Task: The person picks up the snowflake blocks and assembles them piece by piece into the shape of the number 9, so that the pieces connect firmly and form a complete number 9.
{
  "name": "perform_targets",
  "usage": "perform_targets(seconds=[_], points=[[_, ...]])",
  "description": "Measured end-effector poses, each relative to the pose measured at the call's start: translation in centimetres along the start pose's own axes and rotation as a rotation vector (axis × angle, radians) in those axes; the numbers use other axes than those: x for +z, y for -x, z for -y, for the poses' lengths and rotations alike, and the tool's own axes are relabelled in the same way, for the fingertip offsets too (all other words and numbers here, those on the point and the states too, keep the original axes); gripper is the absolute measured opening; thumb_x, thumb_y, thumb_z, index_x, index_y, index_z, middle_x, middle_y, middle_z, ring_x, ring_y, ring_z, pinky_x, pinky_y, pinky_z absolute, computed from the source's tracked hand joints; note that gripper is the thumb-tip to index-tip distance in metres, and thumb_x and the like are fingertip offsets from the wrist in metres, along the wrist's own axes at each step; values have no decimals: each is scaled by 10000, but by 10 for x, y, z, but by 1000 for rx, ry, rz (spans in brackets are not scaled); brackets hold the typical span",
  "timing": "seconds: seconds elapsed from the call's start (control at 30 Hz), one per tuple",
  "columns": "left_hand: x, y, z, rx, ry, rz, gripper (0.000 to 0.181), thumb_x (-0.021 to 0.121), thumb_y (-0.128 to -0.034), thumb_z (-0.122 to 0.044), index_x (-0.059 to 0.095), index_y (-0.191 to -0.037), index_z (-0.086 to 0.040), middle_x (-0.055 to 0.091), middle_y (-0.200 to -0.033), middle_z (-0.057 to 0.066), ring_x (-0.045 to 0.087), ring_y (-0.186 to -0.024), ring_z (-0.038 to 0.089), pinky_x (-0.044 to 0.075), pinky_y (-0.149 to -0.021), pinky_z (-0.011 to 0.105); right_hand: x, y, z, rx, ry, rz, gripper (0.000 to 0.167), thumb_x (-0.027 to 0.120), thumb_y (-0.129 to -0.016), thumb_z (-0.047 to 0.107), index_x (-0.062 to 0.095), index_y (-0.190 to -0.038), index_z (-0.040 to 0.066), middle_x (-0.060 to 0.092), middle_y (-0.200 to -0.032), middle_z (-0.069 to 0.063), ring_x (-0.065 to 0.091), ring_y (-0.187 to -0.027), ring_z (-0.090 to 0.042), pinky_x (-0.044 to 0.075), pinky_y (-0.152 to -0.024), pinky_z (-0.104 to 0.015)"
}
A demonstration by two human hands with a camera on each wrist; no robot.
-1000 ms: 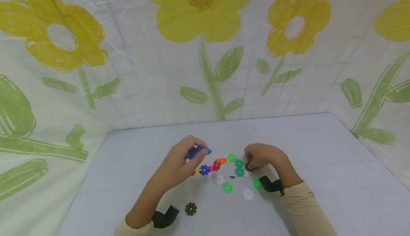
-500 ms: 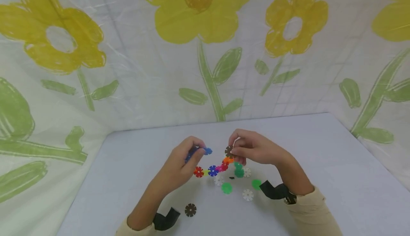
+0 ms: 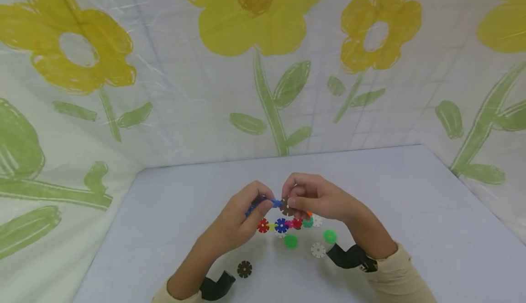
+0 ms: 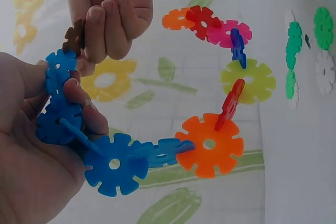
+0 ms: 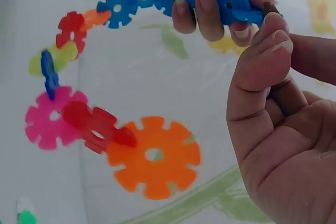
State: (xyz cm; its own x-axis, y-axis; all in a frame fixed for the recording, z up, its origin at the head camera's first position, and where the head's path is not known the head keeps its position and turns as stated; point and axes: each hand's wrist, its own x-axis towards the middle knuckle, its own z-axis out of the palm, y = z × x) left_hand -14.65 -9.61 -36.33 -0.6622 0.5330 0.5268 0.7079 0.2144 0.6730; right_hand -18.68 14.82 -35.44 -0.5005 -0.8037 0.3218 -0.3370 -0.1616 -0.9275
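Observation:
My left hand (image 3: 246,211) holds the blue end of a chain of notched snowflake discs; a blue disc (image 4: 126,174) shows below its fingers in the left wrist view. From there the chain hangs in a curve through orange, red, yellow, dark blue and pink discs to an orange disc (image 5: 128,169) at its free end. Between thumb and fingers my right hand (image 3: 328,200) pinches a brown disc (image 3: 285,209). Its edge meets the last blue disc (image 4: 62,62); whether the slots interlock is hidden by the fingers.
Loose on the white table (image 3: 185,193) lie a brown disc (image 3: 240,270), green discs (image 3: 291,244) (image 3: 330,239) and a white disc (image 3: 314,251). More green and white discs lie behind the chain, near a small dark piece (image 4: 308,41). A flowered curtain (image 3: 185,124) stands behind the table.
The right hand has lifted the brown disc from the table's right side and brought it left to the blue chain end. My left hand has shifted slightly right with the chain.

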Motion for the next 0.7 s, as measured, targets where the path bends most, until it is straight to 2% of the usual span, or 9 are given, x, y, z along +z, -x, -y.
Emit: perform_targets(seconds=[0.3,0.53,0.6,0.7], points=[[1,-1,-1,75,5,-27,102,545,-1013,-1,517,-1071,-80,523,-865,-1,493,-737,115,489,-633,251,6,-2,1,-9,-45,-32,60,516,-1024,-3,529,-1065,-46,591,-773,-219,528,-625,-220,512,-572,-238],[1,-3,-5,136,-46,-67,182,573,-963,83,528,-1030,-80,571,-913,4,515,-741,112,491,-638,233,14,-5,1,15,-116,-57,81,530,-1025,20,529,-1057,-55,593,-769,-186,534,-603,-187,496,-545,-222],[-1,-2,-7,121,-48,-66,179,578,-965,71,531,-1041,-84,564,-891,-3,511,-732,112,487,-626,236,15,-6,2,0,-117,-66,92,524,-1029,27,517,-1068,-57,599,-780,-189,535,-615,-193,494,-549,-227],[-6,0,-10,1,-40,-14,159,637,-986,-81,540,-1112,-101,600,-943,-14,561,-772,107,528,-663,234,17,-7,3,12,-99,-87,152,541,-1036,71,488,-1115,-48,612,-791,-175,553,-644,-196,516,-595,-234]])
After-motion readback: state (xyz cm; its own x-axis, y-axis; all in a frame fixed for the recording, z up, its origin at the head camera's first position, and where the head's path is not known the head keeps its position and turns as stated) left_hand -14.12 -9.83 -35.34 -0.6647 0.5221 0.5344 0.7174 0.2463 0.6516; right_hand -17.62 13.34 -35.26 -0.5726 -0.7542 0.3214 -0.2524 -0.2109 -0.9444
